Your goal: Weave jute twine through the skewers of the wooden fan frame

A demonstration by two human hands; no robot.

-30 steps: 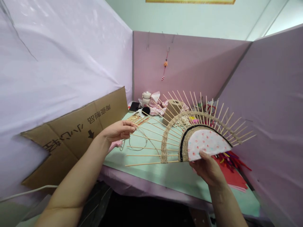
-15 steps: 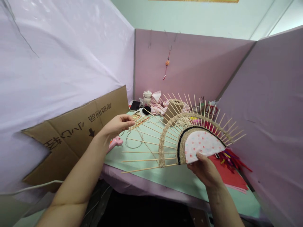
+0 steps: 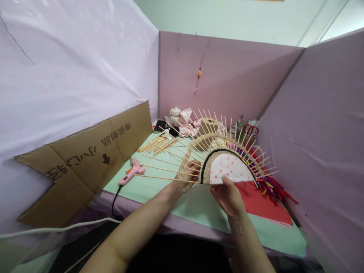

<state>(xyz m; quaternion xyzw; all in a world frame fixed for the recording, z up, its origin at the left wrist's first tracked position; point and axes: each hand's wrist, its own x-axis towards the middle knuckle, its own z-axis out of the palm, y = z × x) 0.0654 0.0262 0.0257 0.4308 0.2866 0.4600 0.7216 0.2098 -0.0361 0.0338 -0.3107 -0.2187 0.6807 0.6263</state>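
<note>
My right hand [image 3: 229, 195] grips a half-round woven fan [image 3: 196, 151] by its straight lower edge, thumb in front on the white, pink-spotted cloth centre [image 3: 230, 167]. Thin wooden sticks radiate from it, with a black band and a jute twine band woven across them. Behind the lower left sticks, my left hand [image 3: 193, 170] is closed near the end of the outer twine band. Its fingers show partly between the sticks. A thin loop of twine [image 3: 194, 185] hangs by that hand; the twine in its fingers is mostly hidden.
A pink glue gun [image 3: 133, 172] lies at left near cardboard [image 3: 85, 151]. Loose sticks [image 3: 159, 146] are behind. Farther back stand a white jar [image 3: 174, 113], a twine spool [image 3: 209, 125] and red-handled scissors [image 3: 251, 130]. Red sheets [image 3: 264, 203] and coloured pipe cleaners [image 3: 275, 189] lie right.
My left hand has moved right and down from the outer stick tips to behind the fan's lower left end. The fan has shifted slightly left and up in my right hand.
</note>
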